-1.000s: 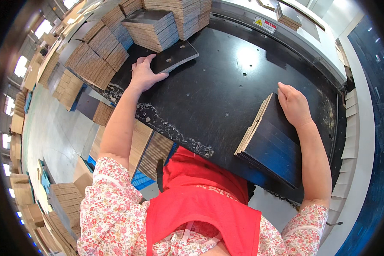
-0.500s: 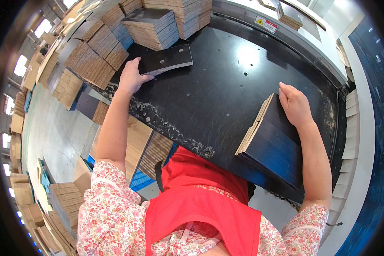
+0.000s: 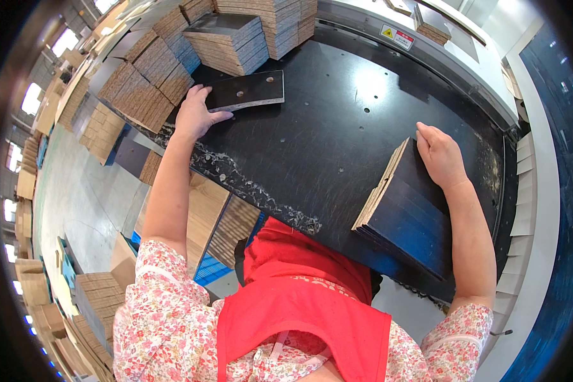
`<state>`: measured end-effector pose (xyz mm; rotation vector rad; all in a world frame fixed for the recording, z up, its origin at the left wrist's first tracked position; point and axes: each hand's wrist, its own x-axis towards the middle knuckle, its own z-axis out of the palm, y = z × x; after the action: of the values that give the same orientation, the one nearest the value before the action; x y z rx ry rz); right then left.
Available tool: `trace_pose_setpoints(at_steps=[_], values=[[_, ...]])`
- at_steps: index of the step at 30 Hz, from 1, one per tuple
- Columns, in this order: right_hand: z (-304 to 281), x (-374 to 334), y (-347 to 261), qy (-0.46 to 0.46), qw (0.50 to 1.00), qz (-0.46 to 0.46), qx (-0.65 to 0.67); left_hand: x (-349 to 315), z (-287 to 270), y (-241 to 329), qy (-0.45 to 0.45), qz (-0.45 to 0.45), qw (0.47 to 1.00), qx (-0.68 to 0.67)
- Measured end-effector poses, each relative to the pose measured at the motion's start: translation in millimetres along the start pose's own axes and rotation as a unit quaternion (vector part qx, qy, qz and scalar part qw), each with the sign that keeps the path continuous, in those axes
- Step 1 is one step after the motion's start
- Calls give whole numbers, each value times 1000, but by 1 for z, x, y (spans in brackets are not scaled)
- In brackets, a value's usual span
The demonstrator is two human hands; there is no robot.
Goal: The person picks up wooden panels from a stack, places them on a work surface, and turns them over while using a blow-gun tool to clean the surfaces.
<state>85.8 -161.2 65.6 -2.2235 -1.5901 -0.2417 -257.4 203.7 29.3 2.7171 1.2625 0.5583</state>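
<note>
My left hand (image 3: pixel 196 114) grips the left end of a dark board (image 3: pixel 251 91) with two round holes in its top. Its fingers lie over that end, and the thumb stretches along the near edge. The board sits at the far left of the black worktop (image 3: pixel 318 146). Over on the right, a stack of dark boards (image 3: pixel 410 210) shows pale chipboard edges on its left side. My right hand (image 3: pixel 440 156) is closed against the far right edge of this stack, its fingers partly curled and their grip partly hidden.
Stacks of chipboard blocks (image 3: pixel 146 83) stand along the worktop's left and far edges; one dark-topped stack (image 3: pixel 226 44) is just behind the held board. Wood shavings (image 3: pixel 254 191) litter the near left edge. A white machine housing (image 3: pixel 452 63) borders the far side.
The held board has turned slightly, its right end coming down and nearer to me. My left hand has shifted a little with it. My right hand and the stack stay almost where they were.
</note>
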Motion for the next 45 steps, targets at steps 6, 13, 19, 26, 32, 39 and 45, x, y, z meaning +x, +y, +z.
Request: trace_pose_setpoints(at_steps=[6,13,19,26,32,39,45], values=[[0,1,-4,1,1000,0,2,24,2,5,-75,14,996,-41],[2,0,1,11,1000,-12,0,30,-10,20,-144,-67,987,-10],[0,0,-2,8,1000,-4,0,29,0,10,-107,-42,993,9],[1,0,0,5,1000,-6,5,31,-7,12,-130,-10,991,7],[1,0,-1,16,1000,-12,-1,30,-6,5,-135,15,991,-17],[1,-1,-1,17,1000,-17,13,16,-12,20,-6,86,993,78],[-10,3,-2,-69,997,9,-33,-15,-15,101,24,214,964,-154]])
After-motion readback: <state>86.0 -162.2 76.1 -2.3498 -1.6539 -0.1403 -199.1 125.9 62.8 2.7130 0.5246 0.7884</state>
